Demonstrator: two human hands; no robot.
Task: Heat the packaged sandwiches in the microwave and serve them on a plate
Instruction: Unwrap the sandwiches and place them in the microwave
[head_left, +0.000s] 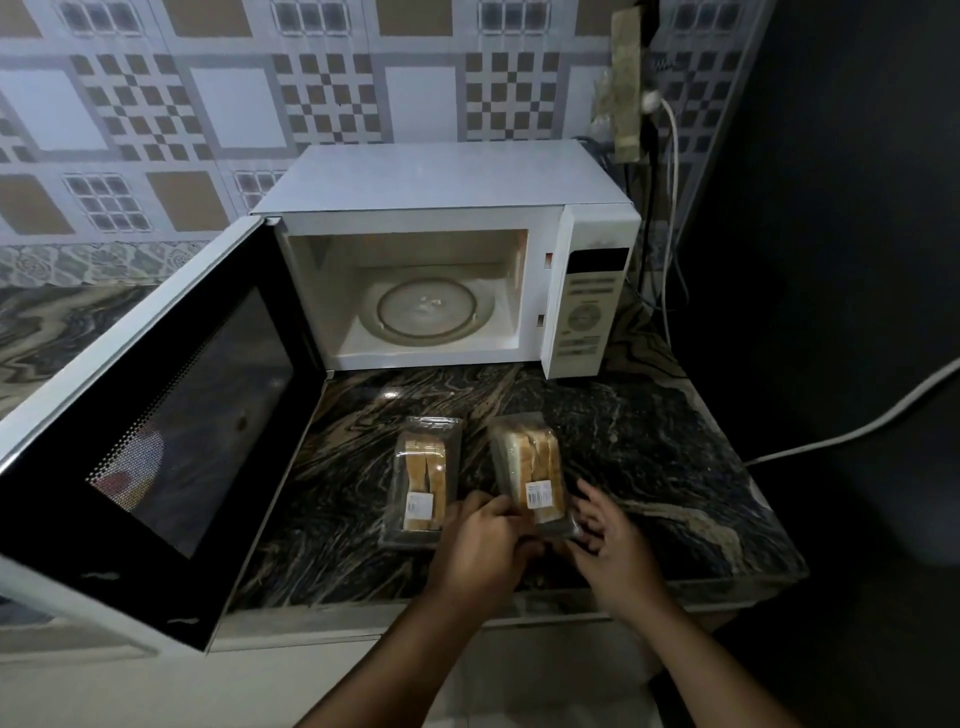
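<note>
1. Sandwiches in two clear plastic packs lay on the dark marbled table (649, 452) in the lower middle of the frame, in front of the microwave (452, 208).
2. The left pack (423, 478) lay flat, its white label toward the near end, just beside the other pack but apart from it.
3. The right pack (535, 467) sat slightly tilted, with a barcode label on its near half.
4. The left hand (483, 551) was closed on the near left corner of the right pack, fingers curled over the wrapping.
5. The right hand (613, 545) was at the pack's near right edge with its fingers spread; whether they actually gripped the plastic could not be told.
6. The white microwave stood at the centre of the frame against the patterned tile wall (208, 104), its control panel (587, 306) on the right side.
7. Its door (156, 431) was swung wide open toward the left of the frame, dark glass facing up and outward.
8. Inside the cavity a round glass turntable (428, 312) sat with nothing on it.
9. A wall socket (631, 83) with plugged cables (670, 208) showed at the upper right, and another white cable (857, 426) crossed the dark right side.
</note>
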